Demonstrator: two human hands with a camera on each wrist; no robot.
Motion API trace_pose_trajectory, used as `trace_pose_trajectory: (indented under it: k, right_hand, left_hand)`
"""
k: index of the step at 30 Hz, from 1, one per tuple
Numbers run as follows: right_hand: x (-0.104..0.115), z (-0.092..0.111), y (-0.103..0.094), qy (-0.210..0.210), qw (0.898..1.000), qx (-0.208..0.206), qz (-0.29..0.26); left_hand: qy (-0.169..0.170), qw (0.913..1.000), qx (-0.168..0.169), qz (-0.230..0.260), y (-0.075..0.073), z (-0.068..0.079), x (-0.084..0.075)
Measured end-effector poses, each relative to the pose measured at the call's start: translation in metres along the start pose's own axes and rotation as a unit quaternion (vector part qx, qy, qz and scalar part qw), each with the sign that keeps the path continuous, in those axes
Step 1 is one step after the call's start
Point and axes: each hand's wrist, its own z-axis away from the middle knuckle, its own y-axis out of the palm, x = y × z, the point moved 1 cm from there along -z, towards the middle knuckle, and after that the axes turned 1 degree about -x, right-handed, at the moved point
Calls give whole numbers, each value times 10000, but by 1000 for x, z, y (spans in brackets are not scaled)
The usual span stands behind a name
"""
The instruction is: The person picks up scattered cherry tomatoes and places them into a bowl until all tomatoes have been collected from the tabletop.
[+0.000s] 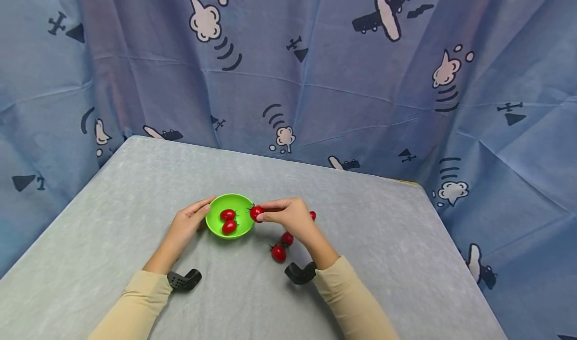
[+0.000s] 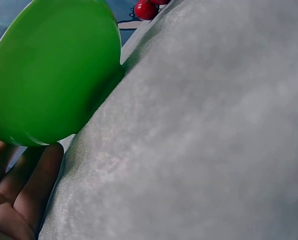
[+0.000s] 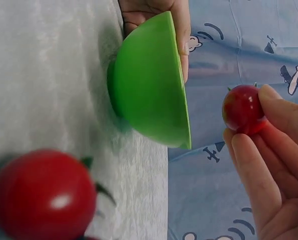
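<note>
A green bowl [image 1: 243,224] stands on the cloth-covered table, with two small red tomatoes [image 1: 229,227] lying inside it. My left hand [image 1: 186,223] rests against the bowl's left side, its fingers fairly straight at the outer wall and rim. Between thumb and fingertips, my right hand [image 1: 290,218] pinches another red tomato [image 1: 256,213] with green sepals. That tomato is at the bowl's right rim in the head view; the right wrist view shows the held tomato [image 3: 243,109] above rim height.
Two loose tomatoes [image 1: 278,253] lie on the table below my right hand, right of the bowl. One more tomato [image 1: 313,215] shows partly behind that hand. A blue patterned curtain [image 1: 270,79] hangs behind the pale table [image 1: 383,240]. Each wrist carries a black device [image 1: 185,280].
</note>
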Motion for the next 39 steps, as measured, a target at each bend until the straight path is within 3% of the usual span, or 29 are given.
trace_pose_trajectory:
  k: [14,29,39]
  right_hand:
    - [12,-16,21,-109,9998,176,38]
    - [31,-28,37,-228,9995,198,101]
    - [27,-33,45,-288,9993,240,-53]
  left_hand:
    - [-59,9999,-11,-158,0,0,-3]
    - [-13,10000,21,14,1,0,-1]
    - [-41,9999,13,-100,1,0,-3]
